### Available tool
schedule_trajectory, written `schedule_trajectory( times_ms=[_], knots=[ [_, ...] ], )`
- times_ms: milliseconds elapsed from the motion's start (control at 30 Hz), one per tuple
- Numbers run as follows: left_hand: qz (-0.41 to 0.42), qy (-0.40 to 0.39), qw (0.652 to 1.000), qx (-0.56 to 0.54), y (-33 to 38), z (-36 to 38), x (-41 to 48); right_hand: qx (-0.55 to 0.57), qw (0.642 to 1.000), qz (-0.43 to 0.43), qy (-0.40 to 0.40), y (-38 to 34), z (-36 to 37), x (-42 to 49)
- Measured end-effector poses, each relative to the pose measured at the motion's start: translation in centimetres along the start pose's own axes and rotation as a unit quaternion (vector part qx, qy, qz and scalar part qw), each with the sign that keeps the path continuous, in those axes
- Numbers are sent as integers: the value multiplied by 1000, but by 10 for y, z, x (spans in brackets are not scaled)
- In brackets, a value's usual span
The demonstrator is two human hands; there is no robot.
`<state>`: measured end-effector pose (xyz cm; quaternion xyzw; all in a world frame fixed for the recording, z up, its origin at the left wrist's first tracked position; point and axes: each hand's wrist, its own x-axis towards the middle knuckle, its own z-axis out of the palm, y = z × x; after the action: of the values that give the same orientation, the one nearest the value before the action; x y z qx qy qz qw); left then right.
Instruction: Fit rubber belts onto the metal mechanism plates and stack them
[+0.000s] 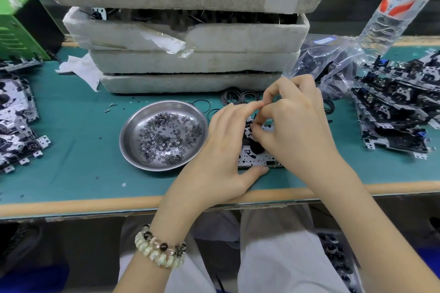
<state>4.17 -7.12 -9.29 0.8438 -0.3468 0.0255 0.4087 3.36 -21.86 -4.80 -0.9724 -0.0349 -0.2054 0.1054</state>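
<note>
A round steel dish [123,140] sits on the green-topped counter [78,126], holding a scatter of small dark washers [166,138]. Behind it stands a stack of worn white foam trays [190,38], with crumpled white paper [81,69] at its left foot. A green metal box [16,24] stands far left. At the right, a clear water bottle [395,5] leans over a crinkled plastic bag [333,59].

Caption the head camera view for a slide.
Left hand and right hand work on a metal mechanism plate beside a steel dish of washers.
</note>
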Motion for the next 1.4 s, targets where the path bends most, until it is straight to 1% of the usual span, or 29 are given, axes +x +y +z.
schedule_trajectory(
  times_ms=[167,300,433,600,700,767,800,867,933,1000,1067,1167,1233,1400],
  knots=[
    [11,9,1000,-15,2,-2,0,79,997,0,10,10,-4,-5],
    [12,9,1000,-23,4,-4,-1,120,993,5,-4,14,-3,-9],
    [13,3,1000,-27,5,-5,-2,118,993,-12,-13,15,-2,-9],
    [27,0,999,-23,3,-4,-3,104,994,-42,8,17,0,-13],
    [29,-2,999,-27,0,-4,-3,76,994,-73,12,18,0,-14],
    [26,-6,999,-32,-1,-3,-3,70,995,-75,-9,21,-3,-13],
    [26,-8,999,-32,-2,-3,-3,87,994,-56,-25,23,-6,-12],
    [32,-11,999,-31,-1,-4,-3,170,984,5,-62,33,-13,-10],
    [33,-10,998,-43,1,-5,-4,250,959,31,-132,44,-18,-12],
    [29,-4,997,-78,3,-8,-6,282,932,19,-226,54,-20,-18],
    [32,9,994,-104,5,-10,-7,262,925,-18,-273,59,-19,-25],
    [35,33,992,-121,7,-11,-7,222,930,-71,-285,61,-19,-29],
    [33,44,990,-132,6,-9,-8,203,936,-90,-275,61,-19,-28],
    [49,61,987,-138,0,-10,-9,181,945,-84,-260,54,-19,-24]
  ],
)
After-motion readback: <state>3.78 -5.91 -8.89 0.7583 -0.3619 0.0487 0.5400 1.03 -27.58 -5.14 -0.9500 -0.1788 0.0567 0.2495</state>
